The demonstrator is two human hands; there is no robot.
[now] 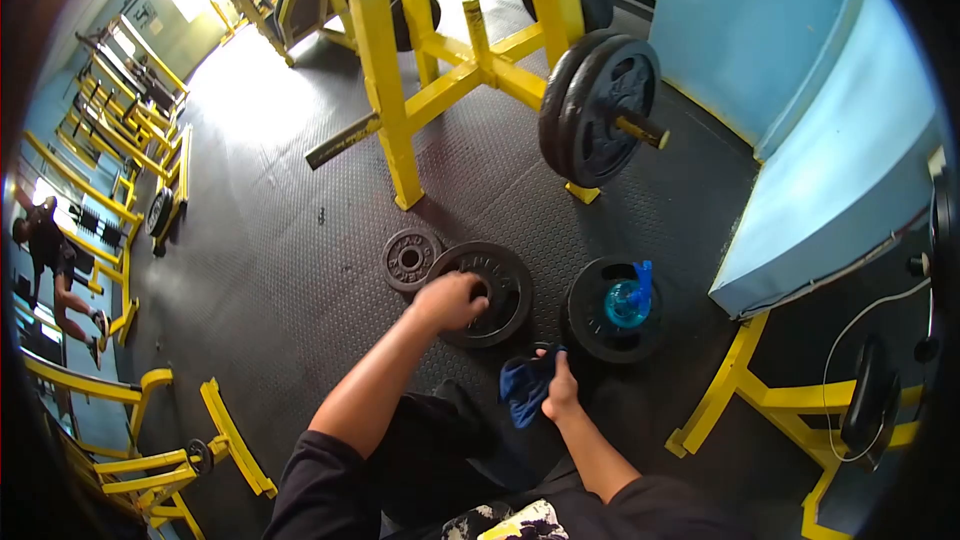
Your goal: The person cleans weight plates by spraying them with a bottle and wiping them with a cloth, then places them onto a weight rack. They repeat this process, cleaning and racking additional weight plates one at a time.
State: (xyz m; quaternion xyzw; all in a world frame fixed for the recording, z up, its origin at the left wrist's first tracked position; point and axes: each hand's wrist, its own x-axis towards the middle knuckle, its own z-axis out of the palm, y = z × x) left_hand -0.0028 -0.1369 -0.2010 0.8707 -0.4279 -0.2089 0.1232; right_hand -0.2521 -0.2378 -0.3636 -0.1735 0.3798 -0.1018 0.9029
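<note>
The left hand (450,300) curls closed over the large weight plate (492,292), which lies flat on the floor (300,270). Just right of that plate, the right hand (560,395) grips a blue cloth (522,385). A small plate (408,260) touches the large plate's left edge, and a blue bottle (627,302) stands on another plate to its right.

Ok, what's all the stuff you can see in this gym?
small plate: one, black, floor, leftmost
middle plate: one, black, floor, middle
right plate: one, black, floor, rightmost
bottle: one, blue, on the right plate
frames: several, yellow, behind and far left
hung plates: two, black, on a peg behind
pad: one, light blue, right side
other person: one, dark clothes, far left
cloth: one, blue, low in the middle
left hand: one, on the middle plate
right hand: one, holding the cloth
</note>
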